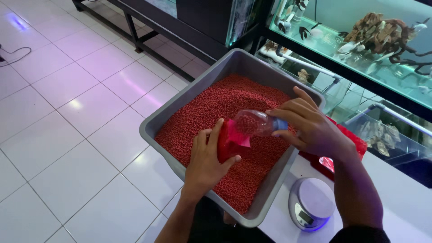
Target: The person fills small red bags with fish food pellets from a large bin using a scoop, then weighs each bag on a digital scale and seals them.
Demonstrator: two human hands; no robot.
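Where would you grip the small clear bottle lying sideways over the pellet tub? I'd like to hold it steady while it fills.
Grip the clear bottle around its base end, coming from the right, as the right hand does. It lies roughly on its side with the mouth toward the red scoop in the left hand, so that end must stay free.

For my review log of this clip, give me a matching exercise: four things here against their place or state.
Things:
1. left hand
2. right hand
3. grey tub
4. kitchen scale

Places or states:
A. on the white counter, nothing on its plate
B. full of small red pellets
C. holds a red scoop
D. holds a clear bottle on its side

Pairs: 1-C, 2-D, 3-B, 4-A
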